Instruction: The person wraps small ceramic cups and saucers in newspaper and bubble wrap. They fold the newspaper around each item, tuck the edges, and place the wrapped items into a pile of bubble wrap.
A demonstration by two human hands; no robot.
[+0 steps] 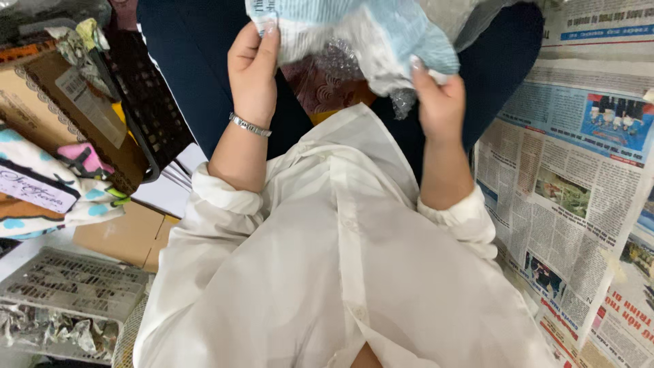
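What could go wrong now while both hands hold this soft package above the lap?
The left hand and right hand pinch only the edges of the light blue plastic package, so it may slip or tear. Bubble wrap hangs below it, and whatever is inside could fall onto the lap.

Even, diffuse indoor light from overhead, bright overall; the white shirt (354, 272) sits near clipping with fold detail washed out, while the dark trousers (204, 75) go almost flat black. Shadows are soft and shallow, mostly under the forearms and beneath the crumpled light-blue paper bundle (368, 34), with small specular glints on the silver bracelet (249, 125) and the bubble wrap (340, 65). Focus is decent mid-frame, newspaper (572, 177) small print is smeared, the top edge shows slight motion blur, and wide-angle stretch bends the corners, notably the grey plastic tray (65, 286) at lower left.
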